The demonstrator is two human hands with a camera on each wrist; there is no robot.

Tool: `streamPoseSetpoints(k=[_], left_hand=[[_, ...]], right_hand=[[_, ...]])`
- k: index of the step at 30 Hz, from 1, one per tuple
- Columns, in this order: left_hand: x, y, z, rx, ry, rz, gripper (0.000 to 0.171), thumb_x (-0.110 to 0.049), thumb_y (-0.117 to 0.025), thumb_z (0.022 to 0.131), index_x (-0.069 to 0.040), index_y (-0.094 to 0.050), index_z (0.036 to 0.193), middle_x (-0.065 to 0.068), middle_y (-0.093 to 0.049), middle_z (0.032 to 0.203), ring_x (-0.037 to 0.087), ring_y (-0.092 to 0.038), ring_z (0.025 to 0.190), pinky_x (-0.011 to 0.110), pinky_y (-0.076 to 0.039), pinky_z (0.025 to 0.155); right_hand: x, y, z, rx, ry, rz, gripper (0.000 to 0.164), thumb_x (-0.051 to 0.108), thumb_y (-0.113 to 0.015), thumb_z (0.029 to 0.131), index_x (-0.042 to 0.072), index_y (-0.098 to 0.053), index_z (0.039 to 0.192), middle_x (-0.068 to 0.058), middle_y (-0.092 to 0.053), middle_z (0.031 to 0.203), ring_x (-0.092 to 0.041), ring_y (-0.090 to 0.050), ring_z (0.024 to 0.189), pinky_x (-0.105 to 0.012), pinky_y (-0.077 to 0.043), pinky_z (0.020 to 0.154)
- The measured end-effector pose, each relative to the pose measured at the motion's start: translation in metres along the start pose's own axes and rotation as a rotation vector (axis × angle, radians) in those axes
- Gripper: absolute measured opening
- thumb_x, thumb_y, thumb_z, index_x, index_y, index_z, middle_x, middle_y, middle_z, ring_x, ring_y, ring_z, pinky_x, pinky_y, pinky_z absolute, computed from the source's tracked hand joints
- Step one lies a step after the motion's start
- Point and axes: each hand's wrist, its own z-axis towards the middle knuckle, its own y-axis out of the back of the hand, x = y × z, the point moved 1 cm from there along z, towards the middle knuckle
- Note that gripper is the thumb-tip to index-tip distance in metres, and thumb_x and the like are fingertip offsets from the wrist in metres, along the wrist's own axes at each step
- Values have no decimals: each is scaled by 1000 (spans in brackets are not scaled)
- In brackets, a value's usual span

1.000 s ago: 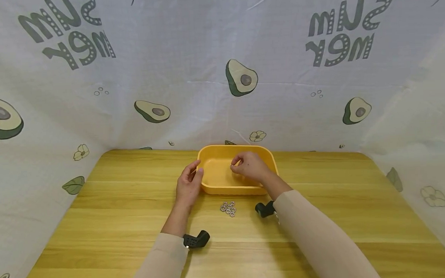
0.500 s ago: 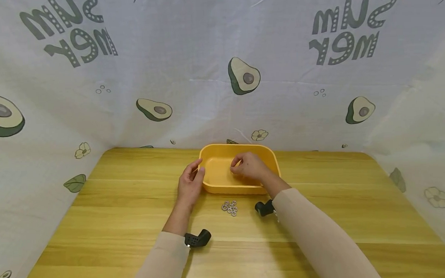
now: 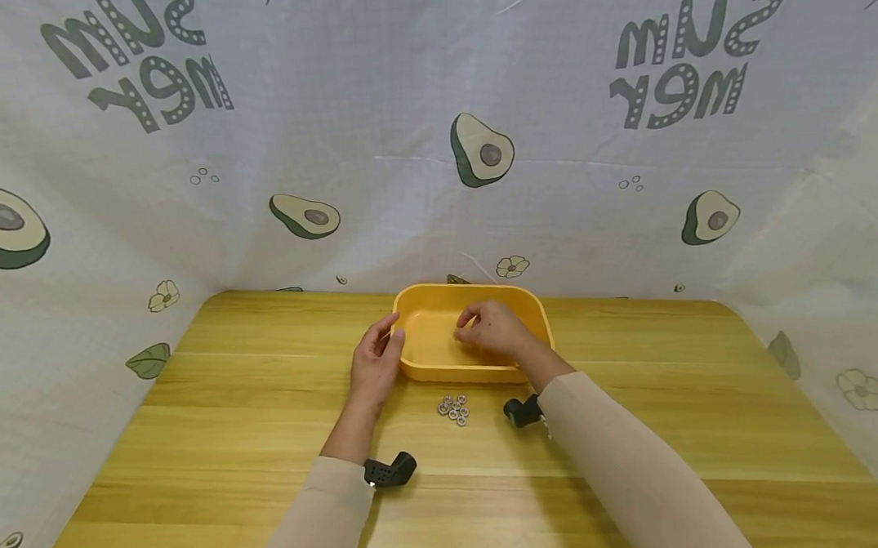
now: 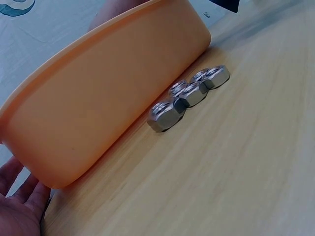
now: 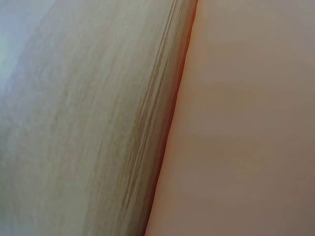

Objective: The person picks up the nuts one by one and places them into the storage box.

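Observation:
A yellow plastic tray (image 3: pixel 430 376) sits toward the back of the table, its rim facing up. At its left end rests my left hand (image 3: pixel 374 365), thumb and fingers loosely spread against the outer wall. Fingertips of that hand (image 4: pixel 22 211) show by the tray's corner in the left wrist view. My right hand (image 3: pixel 494 329) is over the inside of the tray with its fingers bent, thumb and index close together; whether anything is between them cannot be seen. In front of the tray lies a cluster of several metal hex nuts (image 4: pixel 166 116). The right wrist view has only the tray wall (image 5: pixel 236 123) and tabletop.
The wooden table (image 3: pixel 233 446) extends to both sides and in front of the tray. Behind it hangs a pale cloth (image 3: pixel 373 105) printed with avocados. Each wrist wears a black device, such as the left one (image 3: pixel 390 470).
The head view has shifted slightly since a second ago. Both hands, the tray and the nuts keep their places relative to each other.

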Motion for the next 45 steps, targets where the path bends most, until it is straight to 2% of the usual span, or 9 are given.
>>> streamPoseSetpoints(k=[18,23,30,37,45], left_hand=[[-1,0,-1,3,-9,4,41,-24,-60,103,-14,-60,142,10,-51,154,32,-49,142,48,-43,117],[-1,0,-2,4,-13,-3,41,-23,-60,103,-13,-60,142,10,-50,155,32,-48,144,48,-42,118],[0,0,-2,4,-5,10,40,-23,-59,103,-13,-60,142,9,-51,155,33,-48,144,48,-42,118],[0,0,-3,6,-2,4,40,-24,-60,103,-14,-61,142,9,-50,155,31,-48,143,47,-42,118],[-1,1,-2,-2,-4,6,40,-23,-60,103,-14,-61,141,10,-51,154,31,-49,143,47,-43,118]], right_hand=[[12,4,-10,-57,-11,26,18,26,-66,99,11,-71,109,-13,-69,87,-17,-53,62,-23,-44,53],[15,6,-16,-68,29,57,18,25,-66,99,10,-71,109,-16,-70,88,-16,-49,60,-22,-38,52],[19,10,-34,-81,84,105,18,24,-66,100,10,-70,110,-21,-70,91,-17,-46,59,-23,-34,50],[23,17,-56,-108,118,130,17,24,-68,98,11,-72,109,-16,-64,81,-19,-44,57,-25,-32,48],[25,18,-79,-115,161,150,15,23,-71,96,12,-73,106,-5,-59,72,-20,-46,59,-25,-36,49]])
